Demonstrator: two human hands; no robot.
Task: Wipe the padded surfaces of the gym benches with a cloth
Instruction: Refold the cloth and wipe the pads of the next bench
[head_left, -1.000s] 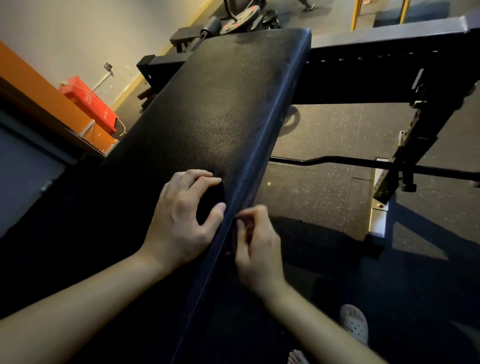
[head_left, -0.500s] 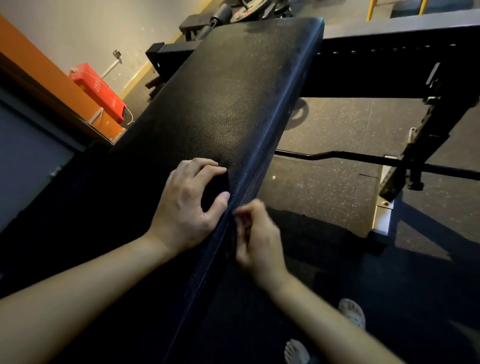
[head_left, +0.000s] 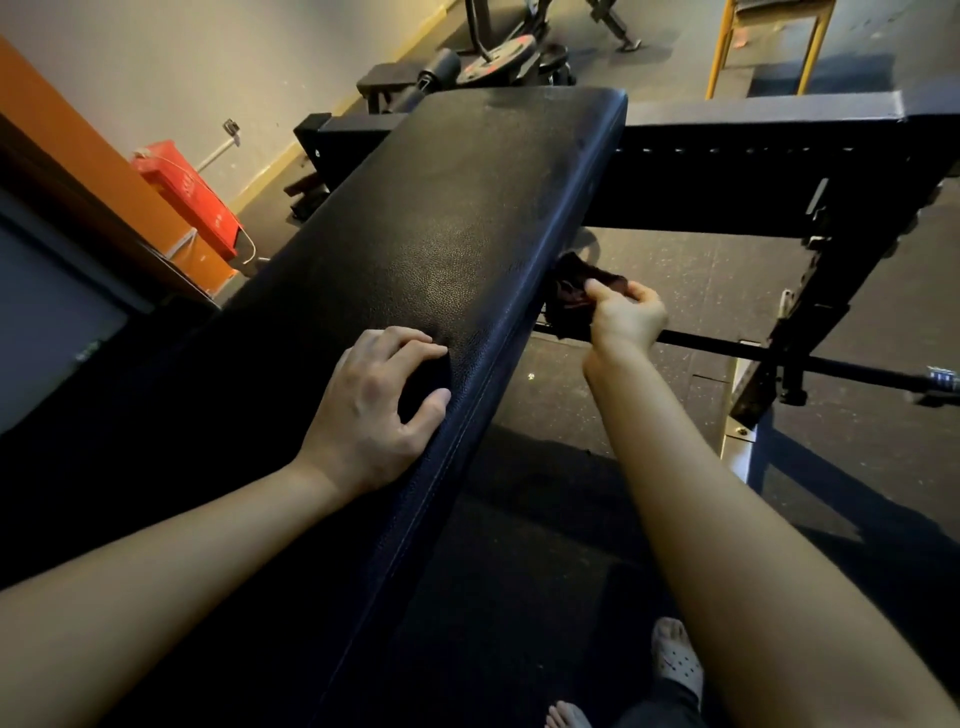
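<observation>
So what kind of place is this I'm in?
Most likely a gym or weight room: a black padded bench fills the view, weight plates sit beyond it, and a barbell rests across a rack on the right.

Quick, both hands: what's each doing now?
Left hand: open, resting on the black padded bench top.
Right hand: gripping a dark crumpled cloth beside it.

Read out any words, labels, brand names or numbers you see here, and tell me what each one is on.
Nothing here can be read.
red box: pale marks on its side, too blurred to read.
weight plate: reddish marks, too small to read.
bench pad and the cloth in the right hand: no print visible.
</observation>
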